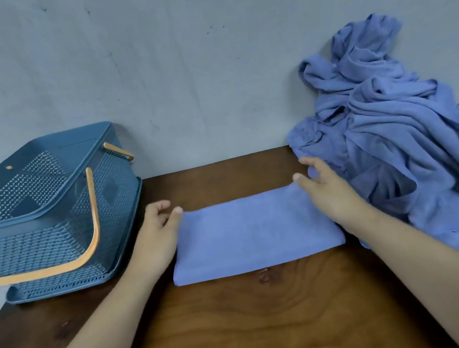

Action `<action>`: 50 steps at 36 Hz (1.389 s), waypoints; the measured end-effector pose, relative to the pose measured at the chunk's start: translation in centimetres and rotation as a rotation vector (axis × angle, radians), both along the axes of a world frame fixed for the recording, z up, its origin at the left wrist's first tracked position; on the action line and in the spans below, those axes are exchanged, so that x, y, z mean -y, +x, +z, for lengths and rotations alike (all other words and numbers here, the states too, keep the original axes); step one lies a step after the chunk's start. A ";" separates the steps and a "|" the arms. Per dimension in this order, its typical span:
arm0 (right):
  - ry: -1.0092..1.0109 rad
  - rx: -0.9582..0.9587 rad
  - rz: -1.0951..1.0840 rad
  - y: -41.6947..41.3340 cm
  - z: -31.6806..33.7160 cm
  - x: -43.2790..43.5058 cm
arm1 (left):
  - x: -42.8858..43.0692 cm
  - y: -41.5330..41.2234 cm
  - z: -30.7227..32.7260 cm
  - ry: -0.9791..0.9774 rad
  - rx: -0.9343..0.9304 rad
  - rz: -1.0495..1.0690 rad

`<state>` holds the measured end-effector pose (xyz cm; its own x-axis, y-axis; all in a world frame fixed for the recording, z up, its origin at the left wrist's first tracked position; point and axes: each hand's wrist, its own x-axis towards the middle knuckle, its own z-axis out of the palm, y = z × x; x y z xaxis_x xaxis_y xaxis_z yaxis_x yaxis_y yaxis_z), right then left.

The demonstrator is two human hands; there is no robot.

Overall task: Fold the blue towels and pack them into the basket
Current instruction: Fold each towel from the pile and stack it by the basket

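- The left hand [153, 232] has its fingers [164, 205] curled at the far left corner of the folded towel [248, 230]. Whether they pinch the cloth or only touch it, I cannot tell.
- The right hand [332, 191] covers the towel's right end, so the edge under its palm is hidden.
- The left forearm [96, 327] and the right forearm [433, 271] are cut off by the lower picture edge.
- The pile of towels [401, 133], just behind the right fingers, is cut by the right picture edge. Its folds hide how many towels it holds.
- The basket [37, 232], left of the left fingers, loses its left side at the left picture edge.
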<state>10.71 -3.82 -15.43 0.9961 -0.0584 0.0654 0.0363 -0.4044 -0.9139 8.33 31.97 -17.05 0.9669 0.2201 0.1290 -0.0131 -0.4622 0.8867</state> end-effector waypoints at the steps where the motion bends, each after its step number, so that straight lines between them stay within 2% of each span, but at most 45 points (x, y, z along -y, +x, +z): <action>1: -0.040 0.011 -0.004 -0.1 -0.7 0.1 | -0.3 -0.1 -0.6 0.012 -0.014 -0.015; 4: -0.120 0.065 0.018 -0.3 -2.3 0.7 | -1.2 -0.9 -1.6 0.023 -0.001 -0.088; 11: -0.204 0.101 -0.006 -0.2 -3.3 0.7 | -0.1 -2.2 -1.6 0.274 0.065 -0.131; 19: -0.194 0.129 -0.021 -0.1 -3.6 1.1 | 0.0 -2.0 -0.8 0.208 0.093 -0.074; 25: -0.217 0.162 -0.029 0.1 -3.7 1.0 | 0.4 -1.6 -0.9 0.253 0.096 -0.037; 28: -0.246 0.146 -0.029 -0.1 -3.3 0.7 | 0.7 -1.4 -1.0 0.326 0.066 -0.047; 32: -0.271 0.125 -0.036 -0.2 -2.9 0.6 | 0.6 -1.2 -1.6 0.537 0.011 -0.103; 36: -0.300 0.155 -0.069 -0.1 -2.3 0.5 | 0.3 -1.1 -1.8 0.625 -0.039 -0.088; 40: -0.419 0.163 -0.077 -0.2 -2.0 0.3 | 0.4 -1.0 -1.8 0.668 -0.082 -0.085; 45: -0.722 0.131 -0.026 0.0 -1.9 -0.5 | 0.4 -0.8 -1.9 0.679 -0.106 -0.082; 50: -0.822 0.156 -0.065 -0.4 -1.9 -0.7 | 0.6 -0.7 -1.3 0.687 -0.123 -0.090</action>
<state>10.35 -3.09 -17.33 0.9685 0.0112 0.2486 0.0913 -0.9453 -0.3132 7.59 31.33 -18.39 0.9940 0.0469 0.0985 0.0046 -0.9201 0.3915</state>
